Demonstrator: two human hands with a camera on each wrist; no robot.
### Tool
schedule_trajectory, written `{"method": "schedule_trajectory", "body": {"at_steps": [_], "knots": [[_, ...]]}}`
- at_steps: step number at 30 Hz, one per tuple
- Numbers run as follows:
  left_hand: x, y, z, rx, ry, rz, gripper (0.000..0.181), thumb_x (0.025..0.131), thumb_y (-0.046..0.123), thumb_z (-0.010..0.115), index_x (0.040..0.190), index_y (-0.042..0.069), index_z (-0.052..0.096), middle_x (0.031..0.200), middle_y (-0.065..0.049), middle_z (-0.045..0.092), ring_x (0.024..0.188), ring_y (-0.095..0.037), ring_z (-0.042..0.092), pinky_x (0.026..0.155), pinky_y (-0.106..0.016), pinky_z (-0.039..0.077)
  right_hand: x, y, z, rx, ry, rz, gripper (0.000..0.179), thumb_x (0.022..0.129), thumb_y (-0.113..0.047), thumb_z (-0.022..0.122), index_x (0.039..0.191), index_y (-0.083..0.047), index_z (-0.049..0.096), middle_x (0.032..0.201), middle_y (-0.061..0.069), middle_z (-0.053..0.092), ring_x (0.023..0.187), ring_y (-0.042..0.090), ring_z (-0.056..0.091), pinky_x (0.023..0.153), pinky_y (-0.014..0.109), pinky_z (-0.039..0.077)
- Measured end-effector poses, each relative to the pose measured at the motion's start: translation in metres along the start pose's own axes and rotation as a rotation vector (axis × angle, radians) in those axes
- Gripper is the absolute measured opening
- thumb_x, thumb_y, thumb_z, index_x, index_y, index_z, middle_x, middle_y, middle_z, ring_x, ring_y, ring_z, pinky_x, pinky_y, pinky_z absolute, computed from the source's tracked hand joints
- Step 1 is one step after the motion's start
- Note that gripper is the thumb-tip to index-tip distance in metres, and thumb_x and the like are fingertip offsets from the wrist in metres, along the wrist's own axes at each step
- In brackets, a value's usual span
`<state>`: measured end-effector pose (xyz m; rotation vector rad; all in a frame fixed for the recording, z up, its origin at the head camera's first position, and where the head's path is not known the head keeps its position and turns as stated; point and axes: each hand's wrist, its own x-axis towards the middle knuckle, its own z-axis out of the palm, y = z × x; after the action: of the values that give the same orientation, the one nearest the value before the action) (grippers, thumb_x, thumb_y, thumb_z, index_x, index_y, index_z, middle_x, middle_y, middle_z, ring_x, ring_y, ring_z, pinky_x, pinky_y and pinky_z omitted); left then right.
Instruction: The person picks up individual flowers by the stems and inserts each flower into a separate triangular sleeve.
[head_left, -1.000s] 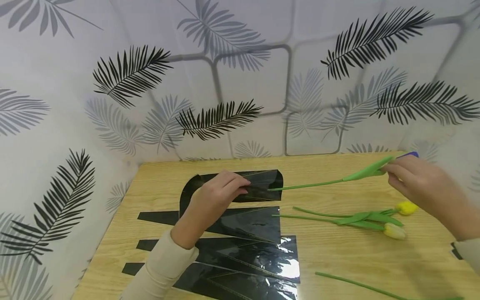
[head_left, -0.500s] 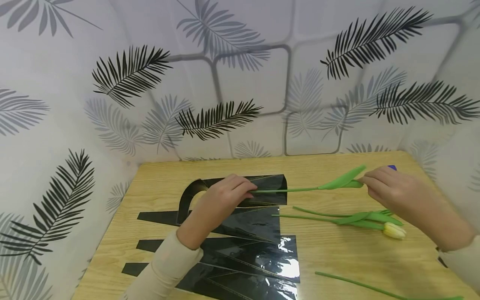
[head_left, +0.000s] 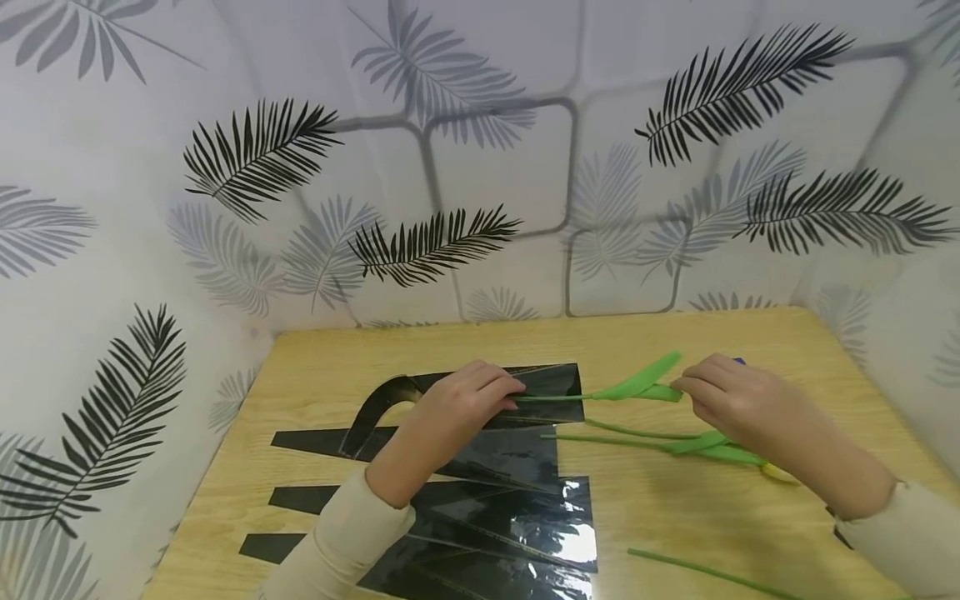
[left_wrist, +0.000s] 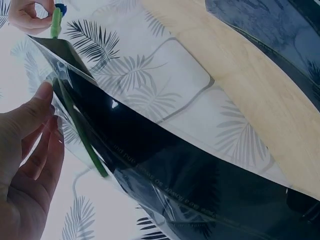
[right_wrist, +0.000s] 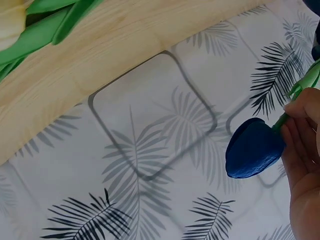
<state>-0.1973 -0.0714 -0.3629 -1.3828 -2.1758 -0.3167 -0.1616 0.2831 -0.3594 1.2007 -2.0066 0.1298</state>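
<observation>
A black see-through flower sleeve (head_left: pixel 551 380) is held by my left hand (head_left: pixel 450 417), its thumb and fingers pinching the edge near the mouth. Its tapered end curls up behind the hand. My right hand (head_left: pixel 761 408) pinches the stem of a blue tulip just under the bloom (right_wrist: pixel 255 150), which the hand mostly hides from above. The tulip's green leaves (head_left: pixel 637 382) lie outside the mouth, to its right. In the left wrist view, the lower stem (left_wrist: pixel 82 132) shows through the film, inside or behind it; I cannot tell which.
Several more black sleeves (head_left: pixel 487 458) lie flat on the wooden table (head_left: pixel 712 337), left and centre. Green tulip stems and leaves (head_left: pixel 701 444) lie below my right hand, with a yellow bloom (head_left: pixel 780 473) partly hidden. Another stem (head_left: pixel 697 567) lies near the front.
My right hand has moved left and slightly toward me, bringing the tulip's leaves closer to the sleeve mouth. The stem reaches farther along to my left fingers. The left hand has shifted slightly right.
</observation>
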Motion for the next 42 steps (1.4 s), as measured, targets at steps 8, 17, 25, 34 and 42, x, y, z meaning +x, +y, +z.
{"method": "schedule_trajectory", "body": {"at_steps": [8,17,25,34,42], "knots": [[0.002,0.002,0.001,-0.024,-0.012,0.012,0.024,0.087,0.018,0.066,0.109,0.009,0.064,0.104,0.002,0.062,0.098,-0.010,0.057,0.087,-0.019,0.046,0.005,-0.012,0.006,0.059,-0.128,0.063,0.042,0.101,-0.018,0.029,0.095,0.001,0.067,0.088,0.006,0.062,0.079,0.021,0.059,0.059,0.030,0.053],[0.002,0.006,0.006,-0.057,-0.023,0.008,0.028,0.084,0.020,0.070,0.110,0.010,0.064,0.103,0.003,0.062,0.098,-0.009,0.056,0.088,-0.017,0.044,0.010,-0.022,0.012,0.064,-0.154,0.052,0.046,0.102,-0.018,0.026,0.098,0.000,0.068,0.090,0.006,0.062,0.082,0.020,0.060,0.062,0.029,0.054],[0.003,0.008,0.010,-0.100,-0.032,-0.011,0.028,0.084,0.019,0.070,0.110,0.011,0.064,0.103,0.004,0.062,0.098,-0.008,0.055,0.090,-0.016,0.042,0.015,-0.029,0.017,0.141,-0.126,0.057,0.045,0.102,-0.021,0.029,0.098,-0.002,0.069,0.091,0.003,0.063,0.082,0.016,0.060,0.065,0.026,0.053],[0.005,0.013,0.013,-0.160,-0.032,-0.029,0.026,0.086,0.020,0.067,0.111,0.011,0.065,0.103,0.004,0.062,0.100,-0.008,0.055,0.091,-0.016,0.041,0.018,-0.036,0.021,0.207,-0.164,0.110,0.047,0.103,-0.026,0.030,0.097,-0.002,0.070,0.092,0.004,0.064,0.084,0.017,0.061,0.069,0.026,0.054],[0.007,0.015,0.015,-0.229,-0.008,-0.038,0.026,0.087,0.020,0.067,0.111,0.011,0.065,0.104,0.004,0.062,0.099,-0.008,0.055,0.089,-0.015,0.042,0.021,-0.042,0.027,0.218,-0.109,0.064,0.045,0.103,-0.023,0.031,0.098,-0.003,0.070,0.093,0.003,0.066,0.086,0.018,0.062,0.072,0.028,0.053]]}}
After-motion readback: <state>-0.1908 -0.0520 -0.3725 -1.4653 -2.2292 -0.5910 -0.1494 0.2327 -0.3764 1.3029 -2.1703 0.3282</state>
